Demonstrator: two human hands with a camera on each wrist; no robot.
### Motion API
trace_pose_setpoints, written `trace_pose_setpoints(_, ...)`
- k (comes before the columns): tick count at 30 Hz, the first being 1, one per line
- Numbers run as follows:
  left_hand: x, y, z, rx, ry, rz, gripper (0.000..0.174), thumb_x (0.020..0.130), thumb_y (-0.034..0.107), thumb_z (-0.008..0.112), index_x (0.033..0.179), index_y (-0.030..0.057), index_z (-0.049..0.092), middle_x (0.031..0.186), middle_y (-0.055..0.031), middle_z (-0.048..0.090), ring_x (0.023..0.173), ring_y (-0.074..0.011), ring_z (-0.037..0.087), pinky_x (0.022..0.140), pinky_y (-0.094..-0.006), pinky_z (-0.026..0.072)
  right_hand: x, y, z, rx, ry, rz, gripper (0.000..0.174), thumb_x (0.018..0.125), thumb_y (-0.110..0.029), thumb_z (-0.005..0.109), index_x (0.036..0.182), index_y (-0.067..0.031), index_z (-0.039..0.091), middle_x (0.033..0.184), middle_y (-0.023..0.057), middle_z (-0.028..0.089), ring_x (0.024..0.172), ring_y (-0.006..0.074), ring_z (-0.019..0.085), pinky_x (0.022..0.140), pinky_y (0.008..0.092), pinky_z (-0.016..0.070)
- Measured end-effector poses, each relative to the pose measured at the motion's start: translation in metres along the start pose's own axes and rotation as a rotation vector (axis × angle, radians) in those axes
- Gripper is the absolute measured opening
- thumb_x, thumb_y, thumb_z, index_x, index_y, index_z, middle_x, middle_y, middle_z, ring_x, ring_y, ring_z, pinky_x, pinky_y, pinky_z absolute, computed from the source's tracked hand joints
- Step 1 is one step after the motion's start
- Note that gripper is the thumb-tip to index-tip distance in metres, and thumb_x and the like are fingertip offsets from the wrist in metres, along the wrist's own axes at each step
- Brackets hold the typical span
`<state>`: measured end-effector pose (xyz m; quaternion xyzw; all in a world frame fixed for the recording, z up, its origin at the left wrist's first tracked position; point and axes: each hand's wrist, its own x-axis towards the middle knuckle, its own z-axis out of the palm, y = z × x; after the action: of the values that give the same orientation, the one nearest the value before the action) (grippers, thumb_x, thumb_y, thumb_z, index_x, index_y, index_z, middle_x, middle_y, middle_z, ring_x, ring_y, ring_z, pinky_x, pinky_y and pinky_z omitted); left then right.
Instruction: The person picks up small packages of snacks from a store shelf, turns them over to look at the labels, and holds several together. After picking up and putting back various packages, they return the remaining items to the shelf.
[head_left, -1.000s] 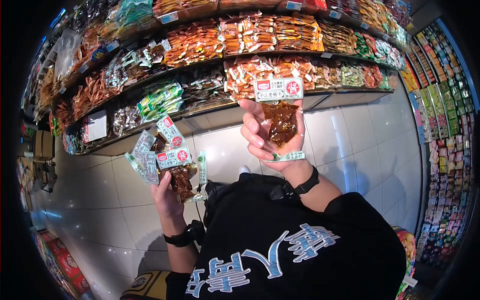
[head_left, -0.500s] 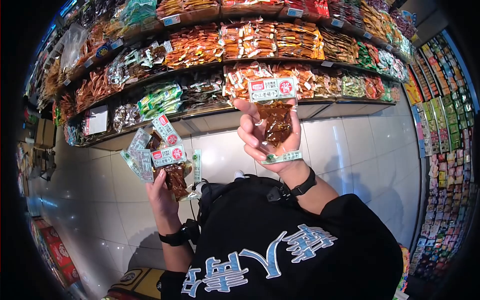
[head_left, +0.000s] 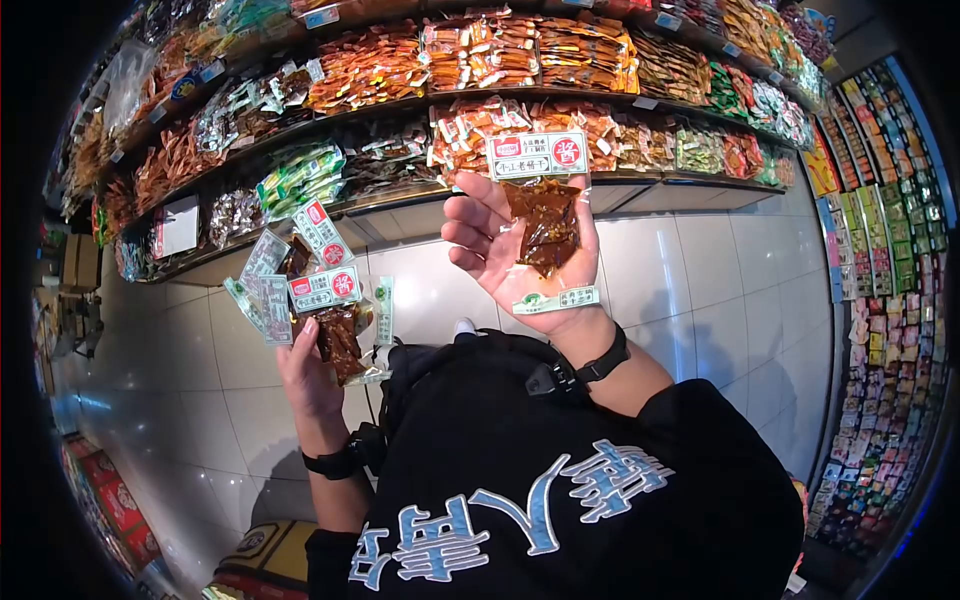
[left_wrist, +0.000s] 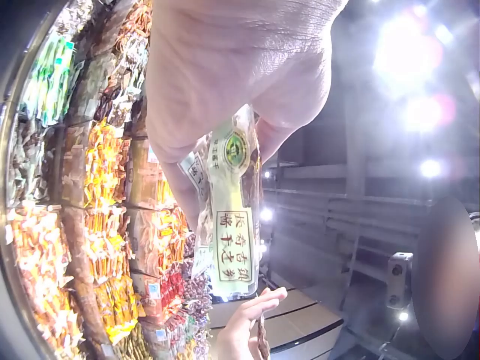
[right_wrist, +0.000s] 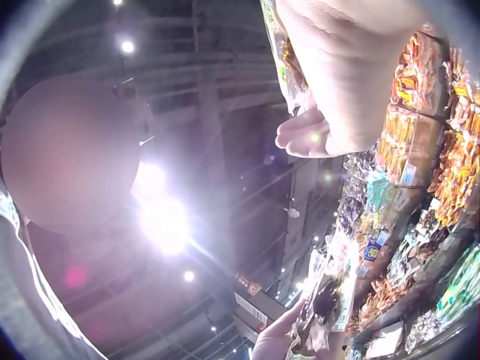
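Note:
My left hand (head_left: 312, 385) grips a fan of several clear snack packs, thumb pressed over the front pack (head_left: 340, 335) of dark brown pieces. Their pale green labels spread out above it, one grey label (head_left: 291, 325) at the left. Seen from the left wrist, the fingers of that hand pinch a pack (left_wrist: 232, 247) with a green logo. One more brown snack pack (head_left: 543, 225), its printed header upward, lies across the palm of my right hand (head_left: 500, 262). The right fingers (head_left: 470, 212) extend loosely to the left of that pack.
Tiered shelves (head_left: 400, 195) full of bagged snacks curve across the front. Another packed rack (head_left: 890, 300) stands along the right. Pale floor tiles (head_left: 650, 270) lie between, with red boxes (head_left: 115, 500) at the lower left and a yellow-and-black box (head_left: 265, 550) near the left elbow.
Both hands have shifted left and a little up in the head view, carrying their packs. The right fingers have spread out from a looser curl, baring more of the palm.

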<state>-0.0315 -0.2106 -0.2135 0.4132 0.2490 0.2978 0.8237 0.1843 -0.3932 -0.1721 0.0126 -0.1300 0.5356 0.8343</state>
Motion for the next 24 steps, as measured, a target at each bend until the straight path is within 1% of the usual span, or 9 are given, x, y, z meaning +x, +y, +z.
trace_pose_setpoints(7, -0.010, -0.001, -0.003, -0.007, -0.016, -0.019, 0.037, 0.089, 0.007, 0.058, 0.124, -0.0042, 0.052, 0.115, -0.0129, 0.063, 0.102, -0.0200, 0.063, 0.092, -0.0360, 0.0492, -0.002, 0.002, -0.006, 0.011, -0.012, 0.035, 0.100, 0.086, -0.070, 0.046, 0.146, 0.0072, 0.026, 0.137, 0.0256, 0.048, 0.123, 0.0359, 0.052, 0.104, 0.0443, 0.0418)
trace_pose_setpoints(10, -0.012, -0.001, -0.001, 0.016, 0.034, 0.008, 0.037, 0.089, 0.007, 0.058, 0.125, -0.0039, 0.052, 0.115, -0.0128, 0.063, 0.102, -0.0200, 0.063, 0.092, -0.0355, 0.0495, 0.002, 0.004, -0.006, 0.005, -0.006, 0.048, 0.100, 0.087, -0.071, 0.042, 0.146, 0.0078, 0.027, 0.135, 0.0266, 0.049, 0.122, 0.0366, 0.052, 0.103, 0.0449, 0.0423)
trace_pose_setpoints(16, -0.014, 0.002, -0.003, 0.015, 0.049, 0.018, 0.037, 0.089, 0.006, 0.057, 0.124, -0.0041, 0.052, 0.115, -0.0128, 0.063, 0.103, -0.0204, 0.063, 0.092, -0.0360, 0.0501, 0.006, 0.007, -0.010, 0.018, 0.091, 0.090, 0.100, 0.089, -0.074, 0.033, 0.145, 0.0087, 0.028, 0.133, 0.0288, 0.051, 0.120, 0.0383, 0.053, 0.100, 0.0460, 0.0438)
trace_pose_setpoints(19, -0.015, 0.000, -0.007, 0.006, 0.052, 0.014, 0.037, 0.089, 0.007, 0.058, 0.124, -0.0043, 0.052, 0.114, -0.0131, 0.064, 0.102, -0.0206, 0.064, 0.092, -0.0361, 0.0504, 0.004, 0.007, -0.012, 0.034, 0.066, 0.111, 0.100, 0.089, -0.074, 0.032, 0.145, 0.0086, 0.028, 0.133, 0.0287, 0.050, 0.120, 0.0383, 0.053, 0.100, 0.0459, 0.0442)
trace_pose_setpoints(22, -0.009, -0.004, -0.020, 0.135, 0.004, 0.012, 0.053, 0.094, 0.013, 0.048, 0.141, -0.0057, 0.034, 0.127, -0.0266, 0.056, 0.114, -0.0352, 0.060, 0.095, -0.0505, 0.0516, 0.002, 0.007, -0.011, 0.028, 0.075, 0.109, 0.100, 0.089, -0.075, 0.031, 0.145, 0.0087, 0.029, 0.133, 0.0283, 0.051, 0.119, 0.0376, 0.054, 0.099, 0.0455, 0.0449)
trace_pose_setpoints(24, -0.004, -0.004, -0.021, 0.151, -0.002, -0.004, 0.052, 0.094, 0.013, 0.047, 0.141, -0.0058, 0.034, 0.127, -0.0270, 0.055, 0.115, -0.0357, 0.060, 0.095, -0.0507, 0.0516, 0.003, 0.004, -0.010, 0.025, 0.035, 0.093, 0.101, 0.088, -0.075, 0.032, 0.145, 0.0086, 0.029, 0.132, 0.0279, 0.051, 0.118, 0.0370, 0.054, 0.098, 0.0452, 0.0452)
